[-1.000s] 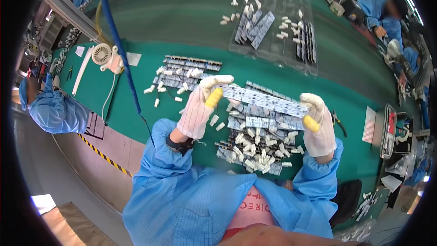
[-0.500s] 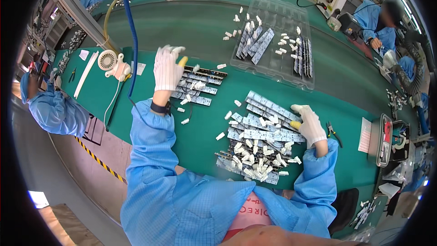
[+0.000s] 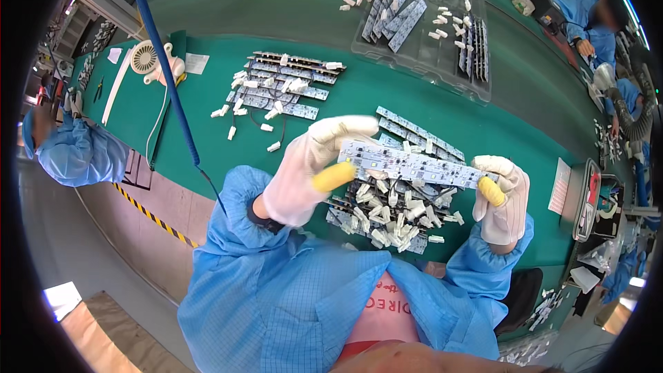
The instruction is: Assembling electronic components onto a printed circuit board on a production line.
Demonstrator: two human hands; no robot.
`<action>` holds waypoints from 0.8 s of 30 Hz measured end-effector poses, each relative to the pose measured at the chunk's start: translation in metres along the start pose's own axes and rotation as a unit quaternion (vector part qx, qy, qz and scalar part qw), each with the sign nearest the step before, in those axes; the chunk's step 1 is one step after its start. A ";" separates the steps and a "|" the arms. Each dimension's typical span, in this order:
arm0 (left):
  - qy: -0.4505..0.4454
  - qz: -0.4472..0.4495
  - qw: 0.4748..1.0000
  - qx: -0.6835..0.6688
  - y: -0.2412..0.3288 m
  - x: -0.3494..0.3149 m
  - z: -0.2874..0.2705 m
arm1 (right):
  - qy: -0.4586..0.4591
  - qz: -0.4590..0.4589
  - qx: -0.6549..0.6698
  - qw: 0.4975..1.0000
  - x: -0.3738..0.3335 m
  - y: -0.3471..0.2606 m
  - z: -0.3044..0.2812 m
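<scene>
A long, narrow white circuit board strip (image 3: 413,165) is held up over a heap in front of me. My right hand (image 3: 504,200), in a white glove with a yellow thumb cover, pinches its right end. At the strip's left end is my left hand (image 3: 298,173), gloved the same way and slightly blurred, its fingers stretched out above the strip and apart from the yellow-covered thumb. Whether that thumb touches the strip I cannot tell. Beneath lies the heap of board strips (image 3: 414,124) with several white connectors (image 3: 394,217) on short wires, partly hidden by the held strip.
Another stack of board strips (image 3: 297,90) lies left on the green table (image 3: 200,124). Beyond is a clear plastic tray (image 3: 428,72) with boards and connectors. A blue coiled hose (image 3: 162,55) hangs by a small fan (image 3: 148,59). Co-workers (image 3: 76,145) sit left and far right.
My left hand has come from the left stack to the strip's left end. My right hand has lifted the strip from the heap. The view has shifted somewhat.
</scene>
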State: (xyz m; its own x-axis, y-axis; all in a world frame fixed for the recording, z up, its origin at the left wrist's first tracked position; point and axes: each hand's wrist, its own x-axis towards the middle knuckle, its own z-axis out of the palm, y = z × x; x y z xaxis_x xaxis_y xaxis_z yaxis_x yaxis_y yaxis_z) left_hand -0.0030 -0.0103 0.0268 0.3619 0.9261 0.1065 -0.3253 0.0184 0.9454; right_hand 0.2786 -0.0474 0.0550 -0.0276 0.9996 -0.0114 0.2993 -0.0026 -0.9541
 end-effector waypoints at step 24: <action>0.026 0.093 0.934 0.344 0.000 0.005 -0.027 | 0.062 -0.015 0.117 0.991 -0.006 0.016 0.000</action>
State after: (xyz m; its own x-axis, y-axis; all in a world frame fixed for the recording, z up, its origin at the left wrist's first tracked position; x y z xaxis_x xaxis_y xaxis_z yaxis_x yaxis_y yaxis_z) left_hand -0.0251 0.0050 0.0192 0.3059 0.9065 0.2911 0.2671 -0.3752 0.8876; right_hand 0.2839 -0.0539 0.0399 0.0892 0.9951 0.0419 0.0705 0.0356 -0.9969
